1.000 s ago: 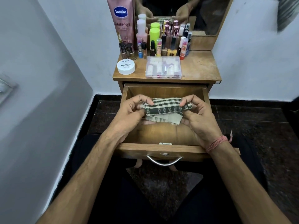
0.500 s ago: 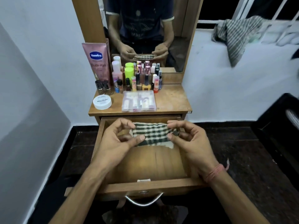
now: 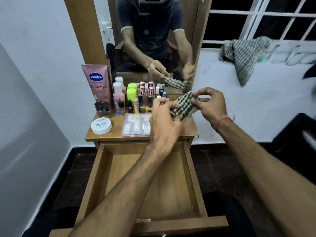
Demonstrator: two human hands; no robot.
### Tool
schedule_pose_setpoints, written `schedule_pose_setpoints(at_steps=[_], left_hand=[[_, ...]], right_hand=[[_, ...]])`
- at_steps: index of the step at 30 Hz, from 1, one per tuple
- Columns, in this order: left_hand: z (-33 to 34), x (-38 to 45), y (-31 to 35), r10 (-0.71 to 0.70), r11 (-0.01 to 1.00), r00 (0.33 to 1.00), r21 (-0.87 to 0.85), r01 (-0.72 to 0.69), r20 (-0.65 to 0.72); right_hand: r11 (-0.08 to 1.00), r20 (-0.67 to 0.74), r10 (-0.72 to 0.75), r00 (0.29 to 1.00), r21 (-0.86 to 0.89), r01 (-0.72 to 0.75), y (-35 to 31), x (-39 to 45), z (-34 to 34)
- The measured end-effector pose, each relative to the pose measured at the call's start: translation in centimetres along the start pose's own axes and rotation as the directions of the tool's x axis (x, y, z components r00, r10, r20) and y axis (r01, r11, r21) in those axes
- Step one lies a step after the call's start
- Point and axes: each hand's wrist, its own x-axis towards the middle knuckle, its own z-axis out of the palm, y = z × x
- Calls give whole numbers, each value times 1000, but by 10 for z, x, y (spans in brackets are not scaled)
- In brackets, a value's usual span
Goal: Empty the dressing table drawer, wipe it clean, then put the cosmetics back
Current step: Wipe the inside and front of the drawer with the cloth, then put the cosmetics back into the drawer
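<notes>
While the pulled-out wooden drawer [image 3: 153, 185] lies bare inside, the left hand [image 3: 164, 124] and right hand [image 3: 210, 103] pinch opposite ends of a folded green-and-white checked cloth [image 3: 183, 106] above the tabletop's right edge. Farther back stand a white round tub [image 3: 101, 126] lettered "NAIL POLISH", a clear plastic box [image 3: 136, 124] and a pink "Vaseline Gluta-Hya" tube [image 3: 97, 82].

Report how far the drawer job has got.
Done: the drawer is pulled out and shows bare wood; the cosmetics stand on the tabletop. Whether it has been wiped cannot be told. In hand: the left hand and right hand both pinch the checked cloth above the tabletop. Left: putting the cosmetics back, including the clear case and nail polish tub.
</notes>
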Motion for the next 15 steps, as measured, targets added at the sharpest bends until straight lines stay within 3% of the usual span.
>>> schedule_pose_setpoints(at_steps=[5,8,10,12,13,15], left_hand=[[24,-11,5,-65,994,994,90,58,84],[35,-24,9,-83,991,983,115,65,163],[39,-28,12,-93,989,978,130,70,185],[39,-29,14,-94,977,973,206,50,209],[38,-29,15,-87,966,969,258,26,229],[33,-28,17,-76,937,960,349,-25,271]], right_hand=[[984,197,-112,974,-117,137,0,33,21],[950,231,-155,961,-233,209,3,38,31],[861,214,-245,946,-400,313,6,36,36],[677,258,-356,898,-592,438,8,31,39],[616,303,-367,880,-629,474,9,28,41],[601,373,-301,878,-641,478,9,23,42]])
